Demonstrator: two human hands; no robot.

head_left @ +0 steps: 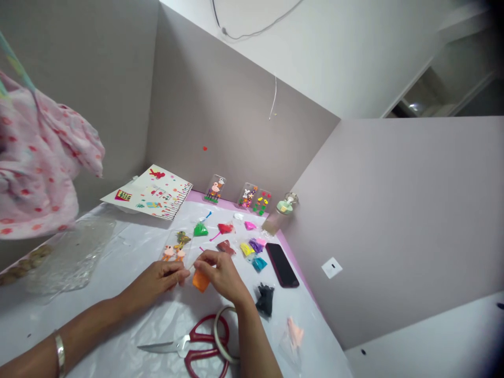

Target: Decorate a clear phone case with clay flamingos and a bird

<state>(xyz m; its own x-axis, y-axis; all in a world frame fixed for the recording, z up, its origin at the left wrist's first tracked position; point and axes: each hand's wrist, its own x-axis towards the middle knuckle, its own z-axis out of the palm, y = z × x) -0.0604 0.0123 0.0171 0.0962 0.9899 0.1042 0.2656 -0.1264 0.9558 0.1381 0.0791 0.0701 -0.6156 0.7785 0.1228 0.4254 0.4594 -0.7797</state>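
Note:
My right hand (pixel 221 274) is closed on a small packet of orange clay (pixel 201 282), which hangs below its fingertips. My left hand (pixel 167 276) has its fingers pinched together right beside it. A thin pale edge shows between the two hands; what the left fingertips grip is too small to tell. Just beyond the left hand lies a clear phone case (pixel 186 251) with small clay animal figures (pixel 174 252) on it, partly hidden by that hand. Red-handled scissors (pixel 185 346) lie open below the hands, and a roll of tape (pixel 219 336) overlaps their handles, partly behind my right forearm.
Several clay packets, among them green (pixel 200 229), yellow (pixel 247 249), teal (pixel 259 263) and black (pixel 265 300), lie ahead and right. A phone (pixel 282 265) rests near the right edge. Decorated cases (pixel 214 189) lean against the wall. Pink dotted cloth (pixel 43 163) hangs at left.

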